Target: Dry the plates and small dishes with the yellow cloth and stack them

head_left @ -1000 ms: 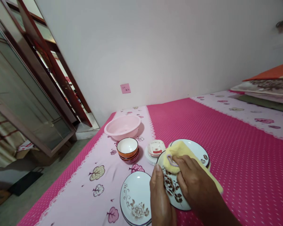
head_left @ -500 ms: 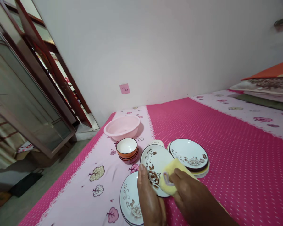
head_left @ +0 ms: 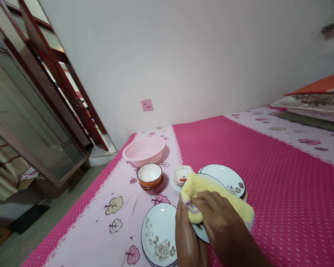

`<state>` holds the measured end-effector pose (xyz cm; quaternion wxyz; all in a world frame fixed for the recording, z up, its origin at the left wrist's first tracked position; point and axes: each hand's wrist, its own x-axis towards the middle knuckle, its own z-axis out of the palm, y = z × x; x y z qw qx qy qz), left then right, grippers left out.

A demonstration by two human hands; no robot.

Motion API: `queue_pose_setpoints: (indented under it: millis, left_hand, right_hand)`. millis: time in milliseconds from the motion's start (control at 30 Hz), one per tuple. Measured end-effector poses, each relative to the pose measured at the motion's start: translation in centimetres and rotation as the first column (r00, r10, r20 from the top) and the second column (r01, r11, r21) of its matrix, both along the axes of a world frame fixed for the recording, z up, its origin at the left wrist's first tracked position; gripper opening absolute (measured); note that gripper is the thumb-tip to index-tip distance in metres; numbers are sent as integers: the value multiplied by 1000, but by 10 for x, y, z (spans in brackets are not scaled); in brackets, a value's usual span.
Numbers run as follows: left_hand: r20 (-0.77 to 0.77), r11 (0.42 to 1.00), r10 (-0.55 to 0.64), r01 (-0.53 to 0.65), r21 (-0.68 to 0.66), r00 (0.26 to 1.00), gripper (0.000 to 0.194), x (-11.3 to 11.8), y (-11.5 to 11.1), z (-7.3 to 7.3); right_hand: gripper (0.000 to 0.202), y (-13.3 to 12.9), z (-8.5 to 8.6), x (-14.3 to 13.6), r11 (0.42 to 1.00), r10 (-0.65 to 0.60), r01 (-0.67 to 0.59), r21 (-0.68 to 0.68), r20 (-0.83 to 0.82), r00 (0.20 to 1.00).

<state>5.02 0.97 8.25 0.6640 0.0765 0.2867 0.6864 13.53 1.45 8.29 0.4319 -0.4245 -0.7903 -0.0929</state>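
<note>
My left hand (head_left: 187, 233) grips the near left edge of a white plate (head_left: 202, 233) with a dark rim, held tilted above the bed. In my right hand (head_left: 218, 215) is a yellow cloth (head_left: 197, 189) with a purple-edged loop, pressed on the plate's face and covering most of it. Left of my hands lies a stack of flowered plates (head_left: 160, 230). Beyond them, another stack of plates (head_left: 221, 174) is partly hidden by the cloth. Behind the held plate sit small white bowls (head_left: 182, 174) on white dishes.
Orange-brown bowls (head_left: 150, 176) are stacked left of the small dishes. A pink basin (head_left: 144, 150) stands near the wall. Folded bedding (head_left: 317, 100) lies at the far right. The patterned bedspread (head_left: 122, 230) drops off on the left toward the floor.
The held plate has shifted right and nearer to me, uncovering the small white bowls. My right hand has swept the cloth up and left over the plate's face, and the cloth is spread wider.
</note>
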Motion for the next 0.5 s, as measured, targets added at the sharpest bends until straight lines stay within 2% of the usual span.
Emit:
queue_pose_setpoints:
  millis: [167,300,433,500]
  left_hand:
    - [-5,994,-72,72,79,997,39,6,-1,-8]
    - [-37,990,-69,73,121,997,46,4,-1,-6]
    - [-46,996,-12,16,88,999,47,-2,0,-4]
    - [-78,998,41,-37,55,996,47,-6,1,-4]
  right_hand:
    - [37,11,-5,21,993,-119,119,14,40,992]
    - [34,19,-11,30,979,-201,202,-7,62,978]
    - [34,20,-22,34,972,-221,226,-67,79,972]
    - [34,15,-25,36,976,-188,193,-101,55,981]
